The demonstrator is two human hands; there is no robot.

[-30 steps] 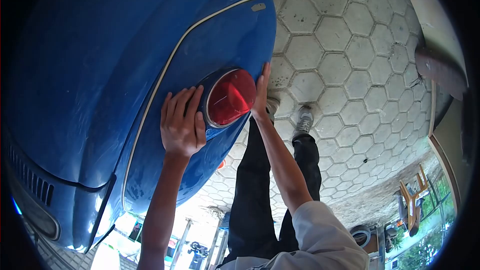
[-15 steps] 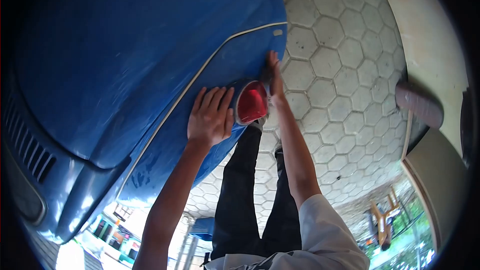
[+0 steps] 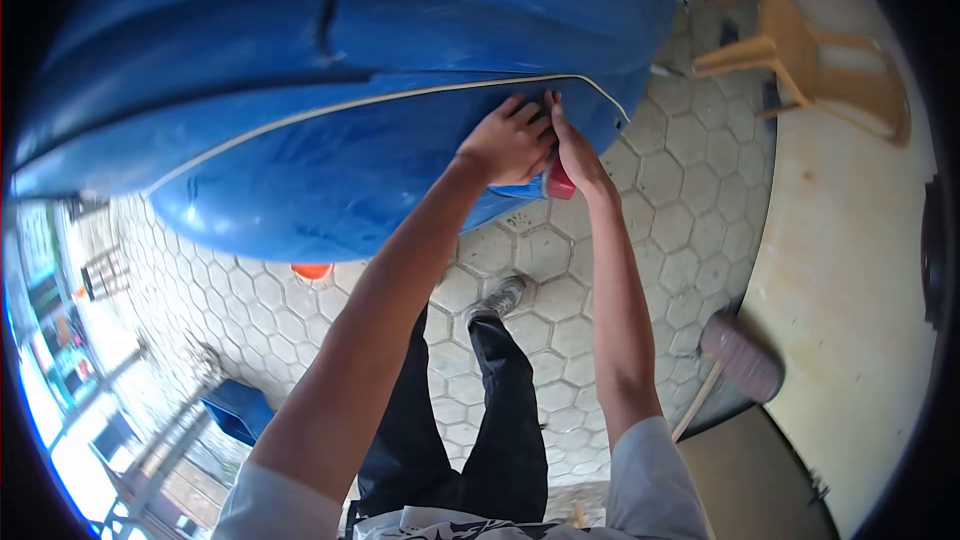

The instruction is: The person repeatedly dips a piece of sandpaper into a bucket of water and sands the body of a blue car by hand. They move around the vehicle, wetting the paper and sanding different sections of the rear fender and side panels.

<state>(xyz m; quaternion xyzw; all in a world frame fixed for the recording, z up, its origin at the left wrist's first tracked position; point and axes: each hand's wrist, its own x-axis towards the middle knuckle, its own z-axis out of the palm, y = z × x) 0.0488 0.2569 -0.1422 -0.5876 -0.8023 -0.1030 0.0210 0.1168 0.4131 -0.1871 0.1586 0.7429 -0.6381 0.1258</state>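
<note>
A blue car body (image 3: 330, 180) with a pale trim line fills the upper part of the head view. Its red tail light (image 3: 562, 184) stands out from the fender, mostly covered by my hands. My left hand (image 3: 508, 145) rests on the left and upper side of the light's housing, fingers apart and slightly bent. Along the other side lies my right hand (image 3: 578, 152), its fingers stretched out against the housing. The two sets of fingertips come close together at the top. What lies under the palms is hidden.
Hexagonal pavers (image 3: 665, 200) cover the ground. A tan chair (image 3: 800, 65) stands at the upper right beside a pale wall (image 3: 830, 240). A brown broom head (image 3: 742, 355) with a stick is at the right. A blue bin (image 3: 238, 410) and an orange object (image 3: 312, 271) are at the left.
The view has turned and shifted around the car. My left hand has moved from the fender beside the light up onto its housing, nearer my right hand. Less of the red lens shows.
</note>
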